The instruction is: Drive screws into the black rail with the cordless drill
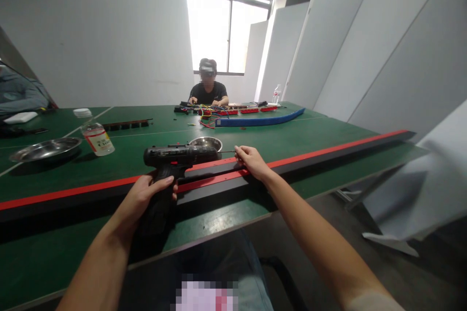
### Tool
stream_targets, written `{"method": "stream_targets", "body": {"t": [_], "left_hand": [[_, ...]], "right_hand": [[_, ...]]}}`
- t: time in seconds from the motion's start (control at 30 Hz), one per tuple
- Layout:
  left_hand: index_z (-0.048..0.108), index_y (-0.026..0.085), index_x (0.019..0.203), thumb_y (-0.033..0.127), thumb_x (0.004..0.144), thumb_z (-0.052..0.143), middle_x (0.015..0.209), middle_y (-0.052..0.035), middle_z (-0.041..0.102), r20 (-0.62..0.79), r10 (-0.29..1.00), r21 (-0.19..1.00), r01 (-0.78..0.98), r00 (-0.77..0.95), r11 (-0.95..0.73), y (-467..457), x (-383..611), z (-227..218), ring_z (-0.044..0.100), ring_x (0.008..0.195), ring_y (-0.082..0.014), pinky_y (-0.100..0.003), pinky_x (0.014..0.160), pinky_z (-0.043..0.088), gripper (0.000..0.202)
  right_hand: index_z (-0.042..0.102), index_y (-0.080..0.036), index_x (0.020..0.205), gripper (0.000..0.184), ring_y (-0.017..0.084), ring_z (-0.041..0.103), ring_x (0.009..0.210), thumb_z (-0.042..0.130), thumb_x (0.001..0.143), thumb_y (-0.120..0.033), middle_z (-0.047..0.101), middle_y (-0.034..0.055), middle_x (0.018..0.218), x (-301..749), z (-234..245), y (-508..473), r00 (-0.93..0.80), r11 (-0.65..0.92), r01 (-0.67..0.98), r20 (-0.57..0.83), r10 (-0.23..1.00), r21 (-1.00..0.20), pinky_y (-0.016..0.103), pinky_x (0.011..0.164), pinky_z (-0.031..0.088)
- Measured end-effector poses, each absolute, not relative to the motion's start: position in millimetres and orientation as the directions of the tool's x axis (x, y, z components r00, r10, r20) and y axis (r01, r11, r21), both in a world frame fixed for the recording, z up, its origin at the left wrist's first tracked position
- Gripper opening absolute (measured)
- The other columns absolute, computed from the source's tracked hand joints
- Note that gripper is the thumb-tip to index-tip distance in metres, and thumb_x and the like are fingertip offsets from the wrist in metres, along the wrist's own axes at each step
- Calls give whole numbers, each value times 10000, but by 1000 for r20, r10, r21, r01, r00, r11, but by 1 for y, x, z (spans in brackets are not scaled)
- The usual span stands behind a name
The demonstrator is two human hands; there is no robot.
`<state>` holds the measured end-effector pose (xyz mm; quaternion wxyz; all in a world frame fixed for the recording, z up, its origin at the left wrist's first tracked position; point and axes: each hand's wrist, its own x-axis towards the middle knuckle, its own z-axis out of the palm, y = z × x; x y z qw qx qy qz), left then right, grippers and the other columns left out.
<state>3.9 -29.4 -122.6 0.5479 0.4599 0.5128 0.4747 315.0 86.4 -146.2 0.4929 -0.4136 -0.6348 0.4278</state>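
My left hand [153, 192] is wrapped round the grip of a black cordless drill [170, 156], which lies level with its nose to the right. A thin bit [228, 151] sticks out of the drill's front. My right hand [251, 160] is closed, thumb and fingertips pinching the tip of that bit; whether a small screw is between them is hidden. Below the drill, a long bar with a red top and dark side [310, 158] runs across the table. A shorter red-topped piece [215, 182] rests in front of it. Just behind the drill is a small metal bowl [218, 144].
On the green table [153, 136] stand a tilted-looking clear bottle [98, 138] and a metal dish [47, 142] at left. Farther back lie a curved blue strip [262, 120] and several wired red parts [228, 112]. A co-worker [209, 90] sits at the far side.
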Motion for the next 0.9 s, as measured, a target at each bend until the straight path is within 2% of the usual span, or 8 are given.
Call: {"method": "stream_targets", "body": {"t": [0.33, 0.53, 0.6, 0.67, 0.77, 0.8, 0.9], "left_hand": [[698, 113, 895, 437, 740, 810, 731, -91, 728, -93, 995, 996, 15, 27, 93, -28, 1, -125, 689, 606, -192, -244, 518, 528, 376], [662, 143, 922, 412, 731, 816, 771, -54, 720, -12, 999, 1000, 5, 38, 12, -32, 5, -113, 683, 634, -188, -283, 598, 565, 364], [675, 143, 898, 430, 730, 810, 754, -50, 718, 13, 999, 994, 104, 40, -17, -33, -1, -99, 674, 629, -189, -281, 587, 558, 359], [698, 135, 877, 461, 742, 793, 735, -54, 718, 37, 998, 959, 278, 47, -48, -37, -15, -77, 669, 633, -195, -271, 564, 541, 366], [736, 121, 915, 522, 738, 773, 729, -66, 730, 10, 998, 853, 520, 68, -44, -45, -45, -35, 669, 618, -212, -294, 552, 542, 440], [747, 122, 922, 543, 685, 800, 719, -61, 735, 32, 999, 806, 590, 33, -45, -49, -56, -20, 666, 598, -216, -299, 539, 539, 485], [761, 163, 1086, 554, 616, 847, 1030, -36, 771, 122, 993, 573, 816, 4, -74, -59, -88, 20, 715, 945, -272, -344, 821, 569, 618]], "right_hand": [[553, -183, 703, 501, 96, 442, 533, 619, 848, -659, 520, -23, 620, 316, -148, 88, -191, 323, 134, 296, 936, -937, 228, 515, 363], [566, -184, 708, 509, 103, 458, 547, 610, 852, -670, 532, -22, 626, 315, -148, 89, -205, 345, 145, 313, 927, -927, 236, 534, 379], [589, -178, 717, 503, 106, 474, 553, 625, 847, -662, 550, -15, 635, 316, -148, 89, -202, 342, 159, 308, 930, -926, 239, 540, 390], [612, -174, 734, 489, 110, 497, 564, 647, 837, -651, 579, -3, 658, 316, -148, 88, -197, 327, 165, 294, 935, -930, 243, 552, 414], [644, -171, 778, 461, 127, 557, 599, 692, 809, -628, 623, 15, 717, 316, -145, 83, -193, 298, 170, 264, 945, -940, 254, 577, 460], [654, -170, 796, 455, 137, 581, 616, 711, 794, -621, 635, 20, 739, 315, -143, 82, -194, 286, 173, 252, 948, -942, 259, 584, 473], [672, -165, 834, 455, 164, 632, 663, 748, 760, -607, 655, 29, 778, 314, -140, 78, -196, 264, 172, 230, 953, -949, 273, 607, 505]]}}
